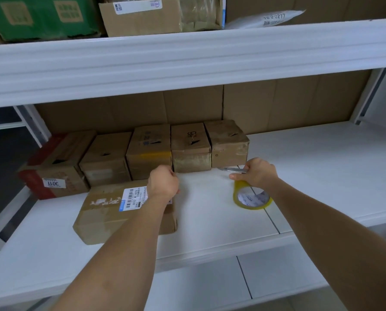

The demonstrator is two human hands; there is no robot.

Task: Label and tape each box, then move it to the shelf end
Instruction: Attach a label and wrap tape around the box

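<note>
A brown cardboard box (111, 216) with a white barcode label (133, 197) lies on the white shelf board (210, 225), in front of a row of boxes. My left hand (164, 182) is curled into a fist at this box's far right corner, and nothing shows in its fingers. My right hand (258, 172) grips the top of a yellow tape roll (252, 197) standing on the shelf. The same hand holds a metal utility knife (231, 169), which points left.
Several small brown boxes (190, 147) line the back of the shelf, with a red-and-brown box (52, 173) at the left end. The right half of the shelf (322, 167) holds nothing. The upper shelf rail (187, 61) hangs above, carrying more cartons.
</note>
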